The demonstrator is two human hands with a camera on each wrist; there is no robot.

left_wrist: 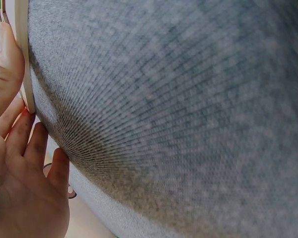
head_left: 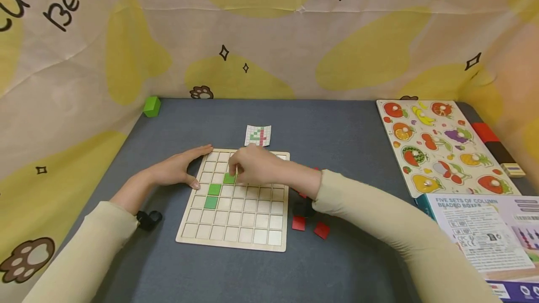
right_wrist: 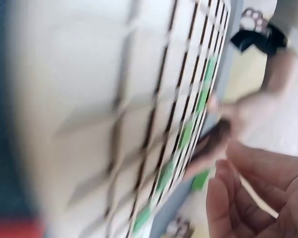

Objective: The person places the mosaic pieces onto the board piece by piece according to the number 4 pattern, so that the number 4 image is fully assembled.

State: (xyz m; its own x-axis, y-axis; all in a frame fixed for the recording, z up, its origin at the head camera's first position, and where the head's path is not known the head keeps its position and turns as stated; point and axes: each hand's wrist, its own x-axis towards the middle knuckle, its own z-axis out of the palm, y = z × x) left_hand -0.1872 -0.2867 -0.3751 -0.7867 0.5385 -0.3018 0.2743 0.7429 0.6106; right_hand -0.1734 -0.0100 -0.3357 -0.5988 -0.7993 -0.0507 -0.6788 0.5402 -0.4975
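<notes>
- The left hand (head_left: 177, 168) lay with its fingers stretched out along the left edge of the board, thumb set against the rim.
- The right hand (head_left: 258, 165) was over the upper middle of the board with bent fingers, thumb and index finger close together, just beside a green tile; whether they pinched anything could not be told.
- The board (head_left: 248, 221), pale and wood-like, lay flat before the person, its squarish face divided by thin raised strips into a grid of shallow cells.
- Flat square green tiles (head_left: 211, 202) sat in some cells, in a stepped line partly hidden by the right hand.
- Red tiles (head_left: 298, 223), equally thin and square, were scattered right of the board.
- A small printed card (head_left: 258, 134), its corners slightly lifted, lay just beyond the far edge.
- The tabletop (head_left: 337, 130) was dark blue-grey, with a woven grain in the left wrist view.
- A glossy fruit puzzle (head_left: 440, 130) and a printed box (head_left: 484, 233) lay to the right; a solid green cube (head_left: 151, 106) stood at the far left corner.
- Creased cream cloth (head_left: 273, 36) with yellow blotches and paw prints walled the table.
</notes>
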